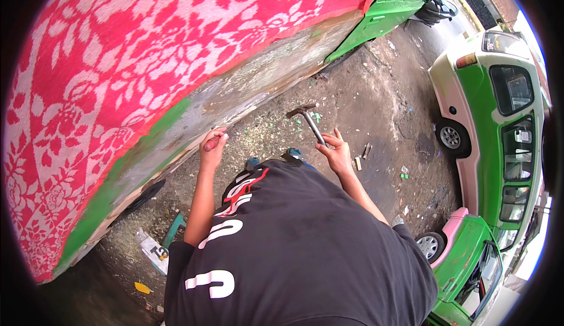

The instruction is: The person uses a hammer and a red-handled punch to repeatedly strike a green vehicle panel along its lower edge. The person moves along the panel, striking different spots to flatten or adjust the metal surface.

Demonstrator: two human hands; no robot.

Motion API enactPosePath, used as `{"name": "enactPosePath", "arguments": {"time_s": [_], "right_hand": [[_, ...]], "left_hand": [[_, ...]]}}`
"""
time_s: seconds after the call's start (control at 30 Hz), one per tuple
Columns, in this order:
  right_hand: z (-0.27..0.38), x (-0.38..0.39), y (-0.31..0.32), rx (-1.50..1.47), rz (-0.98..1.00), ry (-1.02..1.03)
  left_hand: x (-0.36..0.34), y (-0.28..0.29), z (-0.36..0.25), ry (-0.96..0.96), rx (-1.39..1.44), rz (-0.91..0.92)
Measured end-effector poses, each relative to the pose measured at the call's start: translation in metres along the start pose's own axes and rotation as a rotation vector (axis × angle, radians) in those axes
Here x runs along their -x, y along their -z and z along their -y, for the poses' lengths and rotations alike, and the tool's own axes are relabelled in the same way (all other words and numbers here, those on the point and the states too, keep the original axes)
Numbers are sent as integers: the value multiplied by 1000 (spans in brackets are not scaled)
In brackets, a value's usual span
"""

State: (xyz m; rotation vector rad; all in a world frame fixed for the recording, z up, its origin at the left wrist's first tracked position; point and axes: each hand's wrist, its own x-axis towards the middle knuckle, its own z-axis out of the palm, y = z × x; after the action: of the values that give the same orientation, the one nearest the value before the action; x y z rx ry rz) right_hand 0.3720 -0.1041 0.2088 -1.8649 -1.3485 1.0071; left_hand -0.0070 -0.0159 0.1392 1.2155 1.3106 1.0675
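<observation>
"Black shirt [317, 238] of the person is nearest to us. Where are the hands?"

"They are well apart. The right hand [335, 153] is closed around the handle of a hammer [313, 127], whose head points to the far side, in the air."

"And the left hand [214, 141]?"

"Its fingers are curled, just beside the vehicle side [235, 94] on the left. I cannot tell if it holds something."

"How far is the work, in your opinion?"

"Partly done, I believe. Much of this side, below the flowered cloth [147, 50], is bare and grey, and pale flakes [255, 135] lie on the ground. But a green paint strip [167, 121] remains, so some surface is probably left. At this moment the hammer touches no metal."
</observation>
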Motion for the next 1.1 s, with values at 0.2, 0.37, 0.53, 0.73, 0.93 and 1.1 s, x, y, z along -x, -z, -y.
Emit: {"name": "enactPosePath", "arguments": {"time_s": [0.2, 0.37, 0.53, 0.73, 0.93, 1.1], "right_hand": [[-10, -38, 46, 134, 165, 69], [-73, -70, 75, 64, 195, 107], [-57, -77, 99, -42, 235, -46], [-80, -76, 108, -382, 67, -97], [-72, -66, 135, -375, 18, -365], [-88, -54, 146, -129, -180, -359]], "left_hand": [[31, -53, 11, 3, 25, -187], [61, -105, 13, 76, 80, -274], [79, -112, 14, -121, -257, -234], [53, -132, 20, 96, -98, -243], [-24, -162, 15, 55, -184, -38], [-97, -214, -13, -231, -447, 307]]}}
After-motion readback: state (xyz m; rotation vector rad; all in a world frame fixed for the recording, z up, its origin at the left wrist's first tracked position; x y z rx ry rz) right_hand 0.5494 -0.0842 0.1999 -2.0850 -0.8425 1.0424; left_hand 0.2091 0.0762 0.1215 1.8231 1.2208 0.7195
